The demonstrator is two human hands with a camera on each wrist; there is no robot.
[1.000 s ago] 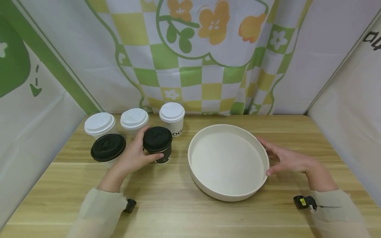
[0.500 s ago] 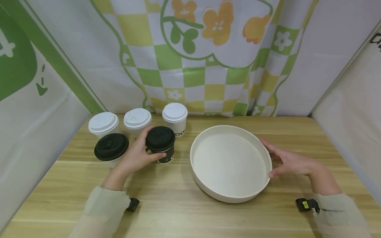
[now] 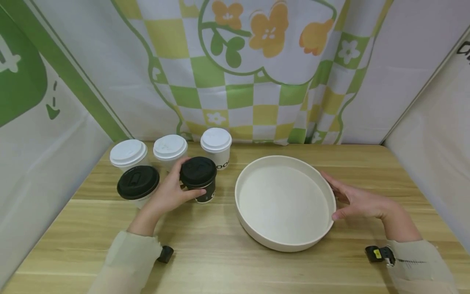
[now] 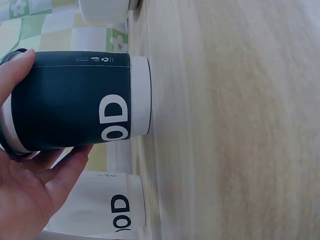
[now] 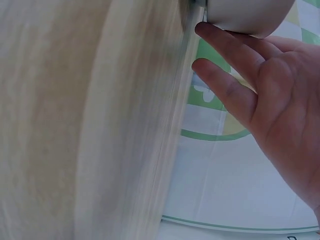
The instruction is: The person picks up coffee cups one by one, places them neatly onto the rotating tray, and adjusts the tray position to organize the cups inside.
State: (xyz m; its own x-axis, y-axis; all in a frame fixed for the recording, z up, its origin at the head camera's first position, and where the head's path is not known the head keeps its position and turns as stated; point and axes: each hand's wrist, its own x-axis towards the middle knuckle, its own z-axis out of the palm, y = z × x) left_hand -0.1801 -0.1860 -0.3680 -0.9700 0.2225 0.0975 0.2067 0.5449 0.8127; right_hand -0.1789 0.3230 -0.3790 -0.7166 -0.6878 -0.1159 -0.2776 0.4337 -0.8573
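My left hand (image 3: 170, 192) grips a dark paper coffee cup (image 4: 72, 100) with a black lid (image 3: 198, 170), thumb on the near side and fingers behind. The cup stands upright, its base right at the tabletop. At the right, my right hand (image 3: 358, 202) rests against the outer wall of a round, cream, shallow tray (image 3: 284, 200); its fingers are spread and fairly straight along the side in the right wrist view. Just left of the left hand is a white cup with a black lid (image 3: 138, 181), partly hidden by that hand.
Three white-lidded cups stand along the back left: one at the far left (image 3: 128, 153), a middle one (image 3: 170, 147) and one nearer the tray (image 3: 216, 141). Behind the wooden table (image 3: 220, 265) hangs a checked, flowered cloth (image 3: 238, 98). Pale fabric walls flank both sides.
The head view has shifted slightly, so everything sits a little further right than a second ago. Both hands keep their places on the cup and the tray.
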